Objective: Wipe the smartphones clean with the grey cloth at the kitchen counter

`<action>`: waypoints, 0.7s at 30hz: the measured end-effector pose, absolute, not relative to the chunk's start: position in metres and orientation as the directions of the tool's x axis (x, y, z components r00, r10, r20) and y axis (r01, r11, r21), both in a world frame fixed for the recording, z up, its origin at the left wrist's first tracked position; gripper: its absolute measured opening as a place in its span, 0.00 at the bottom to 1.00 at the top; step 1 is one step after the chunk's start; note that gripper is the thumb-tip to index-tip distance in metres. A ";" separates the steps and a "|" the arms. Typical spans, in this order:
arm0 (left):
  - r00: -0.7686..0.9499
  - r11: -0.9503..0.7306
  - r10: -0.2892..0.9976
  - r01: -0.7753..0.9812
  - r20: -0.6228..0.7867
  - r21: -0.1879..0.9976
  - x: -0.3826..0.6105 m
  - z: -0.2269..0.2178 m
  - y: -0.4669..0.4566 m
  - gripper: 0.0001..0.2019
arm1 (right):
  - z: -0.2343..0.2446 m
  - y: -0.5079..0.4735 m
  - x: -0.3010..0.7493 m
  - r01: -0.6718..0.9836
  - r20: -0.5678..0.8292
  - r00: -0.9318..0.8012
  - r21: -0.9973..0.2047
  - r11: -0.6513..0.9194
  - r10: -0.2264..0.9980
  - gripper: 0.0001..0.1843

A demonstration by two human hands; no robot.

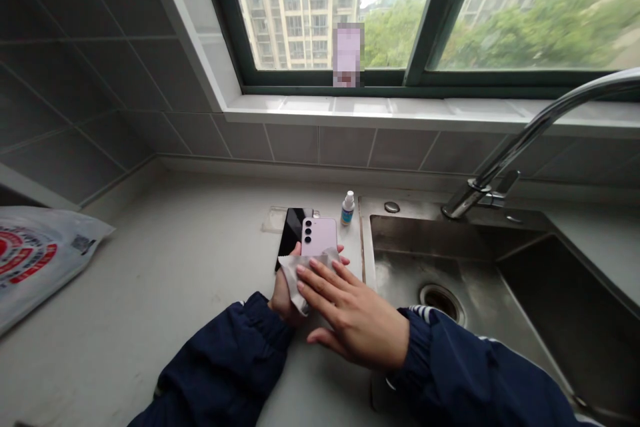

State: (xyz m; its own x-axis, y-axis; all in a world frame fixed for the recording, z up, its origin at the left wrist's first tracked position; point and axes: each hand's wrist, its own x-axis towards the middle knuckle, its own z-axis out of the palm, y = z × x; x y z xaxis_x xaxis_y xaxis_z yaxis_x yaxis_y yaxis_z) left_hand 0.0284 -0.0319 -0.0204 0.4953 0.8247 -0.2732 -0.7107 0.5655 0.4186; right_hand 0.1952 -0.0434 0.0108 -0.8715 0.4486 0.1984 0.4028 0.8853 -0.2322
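Observation:
My left hand (284,295) is closed around a lavender smartphone (320,235), held with its back and three camera lenses facing up. A thin white wipe (295,268) lies over the lower part of the phone and hangs down toward my left palm. My right hand (350,313) rests flat on the wipe, fingers stretched out and thumb apart. Beneath and behind the held phone, a second, black phone (295,221) lies on the counter. A clear phone case (275,219) is beside it. Right of the phones stands a small white bottle with a blue label (347,211).
To the right is a steel sink (395,260) with a chrome faucet (505,147) arching over it. A printed plastic bag (50,260) sits on the counter (165,267) at the left. A window sill (350,107) runs along the back, above tiles.

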 end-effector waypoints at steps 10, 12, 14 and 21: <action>0.501 0.590 0.807 -0.689 -0.312 0.421 0.038 -0.023 -0.039 0.39 | 0.023 -0.013 0.215 0.593 0.208 -0.765 -0.140 0.793 0.609 0.39; 0.573 0.659 0.751 -0.621 -0.327 0.425 0.039 -0.021 -0.041 0.45 | 0.026 -0.006 0.219 0.616 0.216 -0.746 -0.133 0.776 0.629 0.38; 0.555 0.636 0.771 -0.646 -0.312 0.423 0.040 -0.021 -0.041 0.44 | 0.026 -0.007 0.219 0.615 0.209 -0.746 -0.150 0.774 0.633 0.38; 0.477 0.560 0.826 -0.756 -0.301 0.340 0.033 -0.019 -0.037 0.48 | 0.020 -0.046 0.205 0.386 0.157 -0.882 -0.303 0.871 0.445 0.40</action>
